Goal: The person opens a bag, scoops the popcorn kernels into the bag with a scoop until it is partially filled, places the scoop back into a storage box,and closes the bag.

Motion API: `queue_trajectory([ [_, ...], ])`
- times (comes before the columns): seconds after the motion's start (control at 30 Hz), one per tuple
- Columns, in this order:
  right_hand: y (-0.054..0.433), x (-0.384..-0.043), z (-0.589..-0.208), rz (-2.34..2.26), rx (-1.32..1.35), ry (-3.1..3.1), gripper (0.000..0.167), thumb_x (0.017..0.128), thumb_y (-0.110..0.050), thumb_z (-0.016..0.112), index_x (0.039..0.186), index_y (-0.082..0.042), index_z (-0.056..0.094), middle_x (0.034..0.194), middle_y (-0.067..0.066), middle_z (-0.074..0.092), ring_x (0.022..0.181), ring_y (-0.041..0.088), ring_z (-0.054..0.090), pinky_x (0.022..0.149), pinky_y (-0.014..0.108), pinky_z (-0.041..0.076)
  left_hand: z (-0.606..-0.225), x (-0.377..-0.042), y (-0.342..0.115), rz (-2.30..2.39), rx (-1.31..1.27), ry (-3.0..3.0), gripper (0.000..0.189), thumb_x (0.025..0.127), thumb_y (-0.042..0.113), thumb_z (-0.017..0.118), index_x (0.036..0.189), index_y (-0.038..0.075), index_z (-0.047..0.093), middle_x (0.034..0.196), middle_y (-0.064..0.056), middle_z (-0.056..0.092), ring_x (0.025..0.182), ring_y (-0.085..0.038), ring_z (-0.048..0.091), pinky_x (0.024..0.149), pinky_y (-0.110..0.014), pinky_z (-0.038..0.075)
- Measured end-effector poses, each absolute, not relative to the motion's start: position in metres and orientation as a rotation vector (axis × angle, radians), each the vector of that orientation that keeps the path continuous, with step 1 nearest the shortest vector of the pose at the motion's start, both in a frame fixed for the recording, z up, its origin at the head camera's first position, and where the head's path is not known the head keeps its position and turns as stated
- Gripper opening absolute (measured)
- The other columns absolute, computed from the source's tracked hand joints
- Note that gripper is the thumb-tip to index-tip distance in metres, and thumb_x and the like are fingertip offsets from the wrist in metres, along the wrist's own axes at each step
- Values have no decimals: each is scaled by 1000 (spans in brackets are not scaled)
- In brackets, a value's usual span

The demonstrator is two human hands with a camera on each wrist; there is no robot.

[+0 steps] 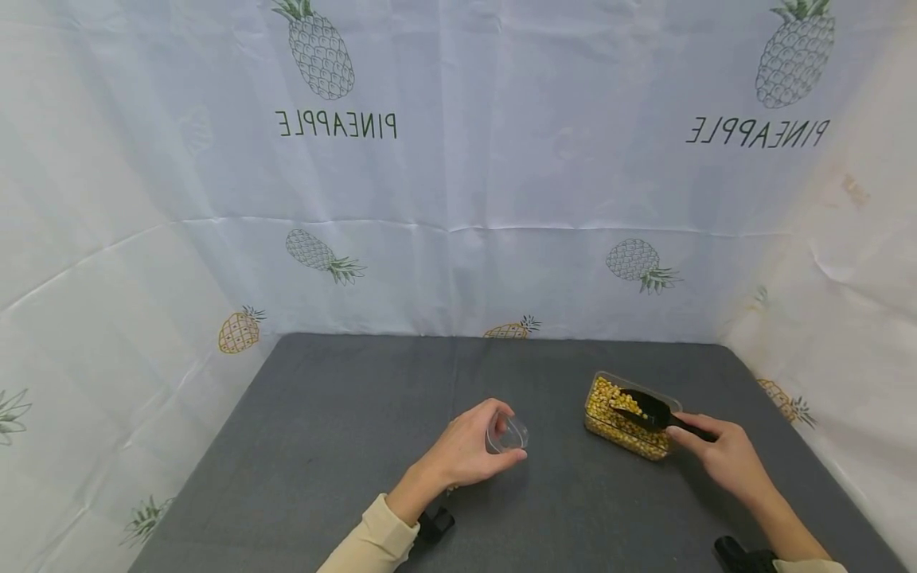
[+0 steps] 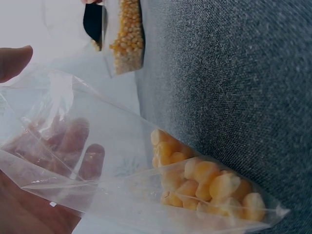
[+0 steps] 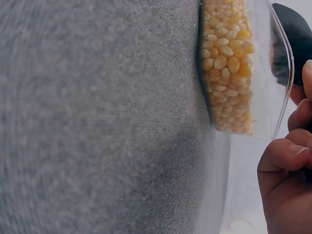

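My left hand (image 1: 469, 446) holds a clear plastic bag (image 1: 510, 434) by its mouth, thumb and fingers curled round the spread opening. Corn kernels (image 2: 214, 187) fill the bag's bottom corner, seen up close in the left wrist view. Farther right, my right hand (image 1: 727, 458) grips the handle of a black scoop (image 1: 653, 412). The scoop's blade is over a clear rectangular container (image 3: 265, 119) of yellow corn kernels (image 1: 618, 426), and some kernels lie in the scoop. In the right wrist view, the black scoop (image 3: 295, 41) shows partly behind the container wall.
A dark grey cloth-covered table (image 1: 344, 414) lies under both hands. White curtains (image 1: 458, 175) printed with pineapples stand along the back and both sides. Dark wrist straps (image 1: 437, 525) show at both wrists.
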State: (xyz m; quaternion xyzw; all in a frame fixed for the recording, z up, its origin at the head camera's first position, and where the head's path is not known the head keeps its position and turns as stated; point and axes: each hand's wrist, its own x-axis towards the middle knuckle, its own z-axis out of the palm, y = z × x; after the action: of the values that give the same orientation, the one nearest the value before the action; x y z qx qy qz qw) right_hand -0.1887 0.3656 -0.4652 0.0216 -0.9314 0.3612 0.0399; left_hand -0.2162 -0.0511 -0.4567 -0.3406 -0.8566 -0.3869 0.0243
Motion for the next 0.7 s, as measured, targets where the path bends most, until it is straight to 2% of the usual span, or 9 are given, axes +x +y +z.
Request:
queue_trajectory([
  [0.4,354,-184,-462,1176,90,-2749,49,102,-27,64,134,10,60,140,42,46,127,63,41,90,71,42,-455,-215,-51,-1194,-1046,-2651,50,90,43,75,127,13,59,101,-2,62,76,-3,49,67,-20,43],
  [0.7,342,-182,-452,1174,154,-2689,43,100,-21,67,131,10,62,137,39,51,128,61,41,92,69,40,-455,-215,-50,-1196,-1060,-2641,53,90,41,76,128,8,59,102,-5,63,77,-3,49,67,-20,42],
])
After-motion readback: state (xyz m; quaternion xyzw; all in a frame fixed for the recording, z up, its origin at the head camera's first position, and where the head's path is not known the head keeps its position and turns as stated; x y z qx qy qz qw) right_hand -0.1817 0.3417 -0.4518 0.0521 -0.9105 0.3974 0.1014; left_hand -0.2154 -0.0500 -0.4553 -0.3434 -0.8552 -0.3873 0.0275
